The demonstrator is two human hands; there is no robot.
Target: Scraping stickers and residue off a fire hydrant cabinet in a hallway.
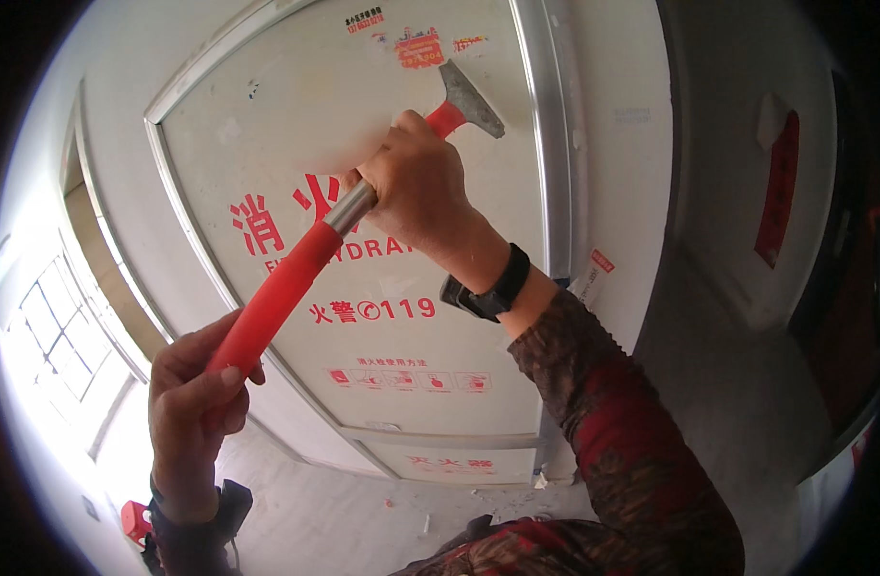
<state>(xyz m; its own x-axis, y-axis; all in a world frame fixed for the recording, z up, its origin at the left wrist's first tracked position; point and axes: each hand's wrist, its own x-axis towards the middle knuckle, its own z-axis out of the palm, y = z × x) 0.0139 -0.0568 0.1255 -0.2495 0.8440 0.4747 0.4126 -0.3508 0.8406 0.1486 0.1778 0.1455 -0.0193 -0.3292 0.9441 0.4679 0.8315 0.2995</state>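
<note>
A long-handled scraper with a red grip (278, 299) and a flat grey metal head (470, 101) slants up to the right across my view. My left hand (199, 392) holds the lower end of the red grip. Farther up, my right hand (418, 176) is closed around the shaft below the head. Behind the tool stands a pale fire hydrant cabinet door (454, 403) in a metal frame, printed with red characters. The head lies over the door's upper right area, close to torn red sticker remains (420, 49); whether it touches the door I cannot tell.
Small scraps (427, 524) lie on the grey floor (325, 515) below the cabinet. At lower left is a red stool (135, 522). A bright window (58, 331) is at left. On the right, a red paper strip (780, 191) hangs on the wall beside a dark doorway.
</note>
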